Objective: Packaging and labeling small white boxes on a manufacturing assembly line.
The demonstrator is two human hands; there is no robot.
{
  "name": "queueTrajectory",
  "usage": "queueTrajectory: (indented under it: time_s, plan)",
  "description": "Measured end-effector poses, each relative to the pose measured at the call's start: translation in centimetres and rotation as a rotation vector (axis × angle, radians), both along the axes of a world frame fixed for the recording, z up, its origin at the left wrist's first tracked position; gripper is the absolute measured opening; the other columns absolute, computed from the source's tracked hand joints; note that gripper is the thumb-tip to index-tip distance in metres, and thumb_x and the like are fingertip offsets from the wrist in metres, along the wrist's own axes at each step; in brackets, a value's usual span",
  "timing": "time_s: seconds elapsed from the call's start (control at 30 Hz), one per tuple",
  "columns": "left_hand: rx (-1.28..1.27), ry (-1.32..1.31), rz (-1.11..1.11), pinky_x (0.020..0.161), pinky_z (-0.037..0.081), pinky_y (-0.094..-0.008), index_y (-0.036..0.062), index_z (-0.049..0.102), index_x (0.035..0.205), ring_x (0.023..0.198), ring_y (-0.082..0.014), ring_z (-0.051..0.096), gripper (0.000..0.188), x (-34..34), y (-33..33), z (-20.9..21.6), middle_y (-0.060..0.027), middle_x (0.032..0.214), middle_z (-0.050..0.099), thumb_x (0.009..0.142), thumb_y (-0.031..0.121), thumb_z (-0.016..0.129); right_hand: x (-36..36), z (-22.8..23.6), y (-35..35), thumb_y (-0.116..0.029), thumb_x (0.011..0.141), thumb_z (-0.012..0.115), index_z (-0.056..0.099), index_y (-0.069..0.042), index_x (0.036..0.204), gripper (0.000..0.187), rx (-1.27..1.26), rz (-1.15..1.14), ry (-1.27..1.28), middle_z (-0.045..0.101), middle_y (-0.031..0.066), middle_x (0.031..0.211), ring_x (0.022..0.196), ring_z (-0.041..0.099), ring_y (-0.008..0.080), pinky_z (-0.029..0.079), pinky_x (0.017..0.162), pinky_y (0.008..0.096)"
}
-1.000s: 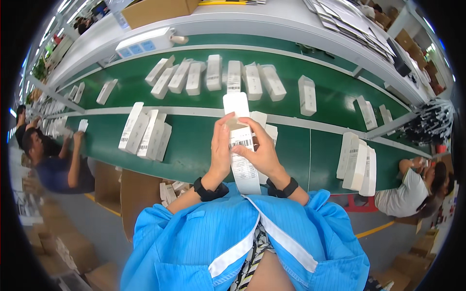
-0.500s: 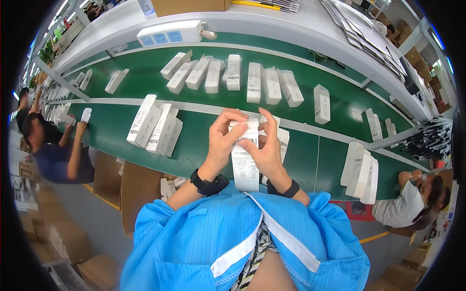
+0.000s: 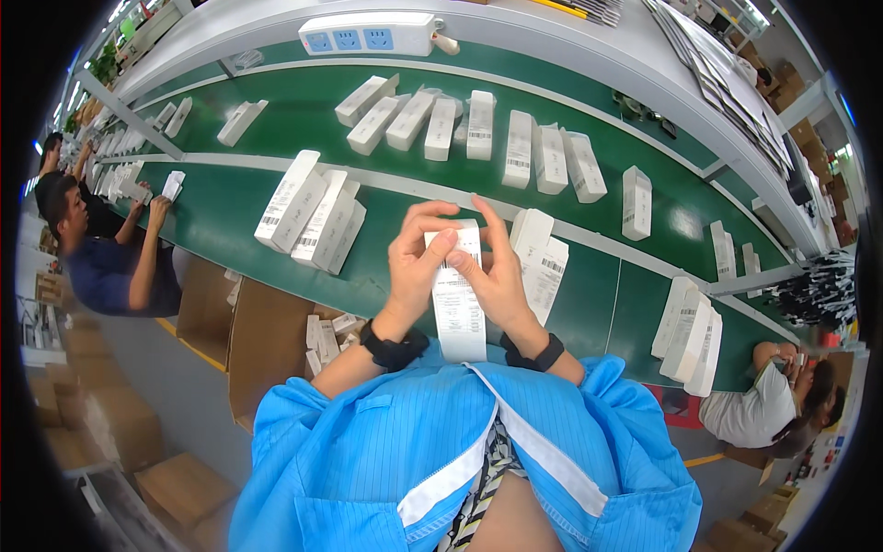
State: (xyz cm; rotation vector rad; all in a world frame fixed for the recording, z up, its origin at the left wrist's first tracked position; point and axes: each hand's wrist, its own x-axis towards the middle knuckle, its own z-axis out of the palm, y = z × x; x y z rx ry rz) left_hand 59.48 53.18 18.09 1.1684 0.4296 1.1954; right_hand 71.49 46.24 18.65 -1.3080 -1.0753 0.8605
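In front of my chest hangs a long white strip of printed labels [image 3: 460, 317], with small text and lines down its face. My left hand [image 3: 421, 253] grips its upper end from the left, thumb pressed on the front. From the right, my right hand [image 3: 497, 271] pinches the same strip, its thumb tip close to the left thumb. The fingers of both hands curl behind it, so the back is hidden. Narrow white boxes [image 3: 543, 258] with barcodes stand just beyond my right hand. Another group of white boxes [image 3: 313, 216] stands to the left.
More white boxes [image 3: 478, 124] line the green bench [image 3: 589, 304] behind a metal rail [image 3: 395, 189]. A power strip [image 3: 368, 35] is fixed to the shelf edge. At lower left, an open cardboard box [image 3: 267, 359] holds small white boxes. People work at both sides.
The view has shifted, so the bench and boxes sit a little to the right and higher. Both hands still grip the strip, which has tilted slightly.
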Motion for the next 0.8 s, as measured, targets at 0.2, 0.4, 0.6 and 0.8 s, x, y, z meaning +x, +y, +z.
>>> queueTrajectory:
  time_s: [0.2,0.4,0.6,0.8]
  plan:
    - [0.214,0.558,0.347,0.091,0.046,-0.0309,-0.0007,0.068,0.101,0.105,-0.0197,0.059,0.014,-13.2,3.4,0.0,-0.0106,0.113,0.063,0.087,0.002,0.066,6.1,-9.4,-1.4,-0.030,0.077,0.084,0.044,-0.002,0.140,0.079,-0.237,-0.508,-0.306,0.056,0.0137,0.115,0.088,0.064,0.0204,0.052,0.074,0.0322]
    - [-0.038,0.860,0.349,0.096,0.045,-0.0347,0.0003,0.068,0.111,0.110,-0.0237,0.059,0.028,-21.3,3.4,-4.0,-0.0113,0.115,0.065,0.086,0.014,0.071,12.3,-22.8,-7.3,-0.027,0.073,0.085,0.064,0.001,0.109,0.051,-0.523,-0.838,-0.523,0.065,0.0105,0.096,0.078,0.063,0.0173,0.051,0.070,0.0310]
    - [-0.107,0.648,-0.067,0.097,0.047,-0.0315,0.0014,0.062,0.124,0.112,-0.0205,0.061,0.037,-13.0,3.1,-4.1,-0.0118,0.120,0.065,0.090,0.014,0.070,9.5,-14.1,-4.2,-0.013,0.081,0.079,0.060,-0.002,0.091,0.025,-0.162,-0.701,-0.166,0.062,0.0037,0.079,0.069,0.059,0.0110,0.047,0.061,0.0250]
    - [-0.337,0.195,-0.141,0.100,0.043,-0.0329,0.0012,0.033,0.146,0.120,-0.0195,0.052,0.067,-1.3,2.5,-0.1,-0.0125,0.131,0.054,0.091,0.016,0.069,-0.9,-2.5,-1.4,-0.010,0.084,0.075,0.055,-0.002,0.096,0.024,0.068,-0.048,-0.021,0.062,0.0048,0.091,0.082,0.063,0.0112,0.052,0.071,0.0244]
